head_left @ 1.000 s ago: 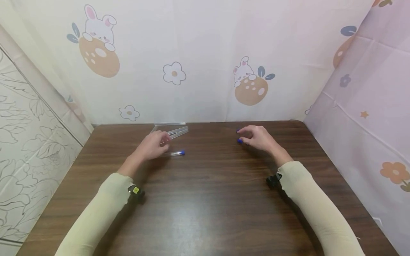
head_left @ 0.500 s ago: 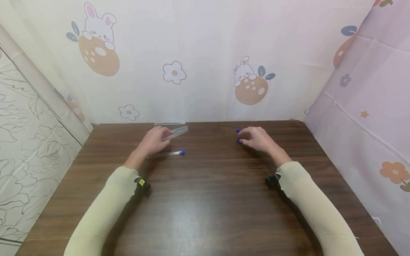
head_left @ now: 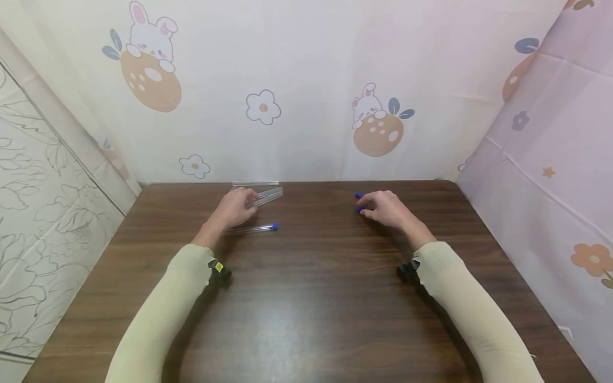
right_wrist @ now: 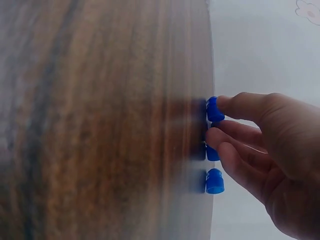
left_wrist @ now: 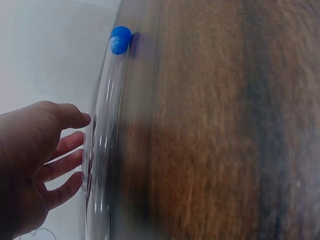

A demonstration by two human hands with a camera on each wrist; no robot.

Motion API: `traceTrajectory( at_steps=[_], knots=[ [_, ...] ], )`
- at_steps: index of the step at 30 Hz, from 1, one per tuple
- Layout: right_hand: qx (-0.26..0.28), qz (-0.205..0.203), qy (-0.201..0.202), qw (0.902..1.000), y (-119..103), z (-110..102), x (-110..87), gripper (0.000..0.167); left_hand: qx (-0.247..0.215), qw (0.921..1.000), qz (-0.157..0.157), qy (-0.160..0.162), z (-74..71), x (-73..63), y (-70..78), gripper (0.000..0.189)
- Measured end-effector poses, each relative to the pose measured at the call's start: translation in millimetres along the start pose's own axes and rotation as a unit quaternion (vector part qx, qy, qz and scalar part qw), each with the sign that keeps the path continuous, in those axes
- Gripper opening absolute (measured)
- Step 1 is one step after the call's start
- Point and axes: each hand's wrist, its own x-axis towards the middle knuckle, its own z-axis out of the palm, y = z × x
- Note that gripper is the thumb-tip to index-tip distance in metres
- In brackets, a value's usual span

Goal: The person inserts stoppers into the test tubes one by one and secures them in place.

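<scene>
My left hand (head_left: 234,207) reaches over several clear tubes (head_left: 269,196) at the back left of the table. In the left wrist view its thumb and fingers are spread, their tips at the edge of the clear tubes (left_wrist: 102,150); a firm grip does not show. A tube with a blue cap (head_left: 274,226) lies just in front of that hand. At the back right, my right hand (head_left: 385,207) is low over loose blue caps (head_left: 359,195). In the right wrist view its thumb touches one blue cap (right_wrist: 215,109), its fingers partly cover a second, and a third blue cap (right_wrist: 215,181) lies beside them.
Another clear tube (head_left: 255,183) lies along the back edge of the brown wooden table (head_left: 306,276). A patterned curtain (head_left: 306,133) hangs directly behind, with more cloth on the right side. A small black camera sits on each wrist.
My left hand has moved slightly right and away from me, off the capped tube and onto the loose tubes, its fingers coming closer to them. The right hand has stayed nearly still at the caps.
</scene>
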Motion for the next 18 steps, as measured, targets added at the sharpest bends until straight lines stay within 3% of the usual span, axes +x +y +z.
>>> traceTrajectory(
  at_steps=[5, 18],
  knots=[
    [-0.001, -0.001, 0.001, 1.0000, 1.2, -0.2, 0.3, 0.024, 0.001, 1.0000, -0.001, -0.007, 3.0, 6.1, -2.5, 0.036],
    [0.000, 0.001, 0.001, 1.0000, -1.4, 0.7, 2.6, 0.018, 0.005, 0.9993, -0.014, -0.034, -2.6, 13.4, 7.8, 0.033]
  ],
)
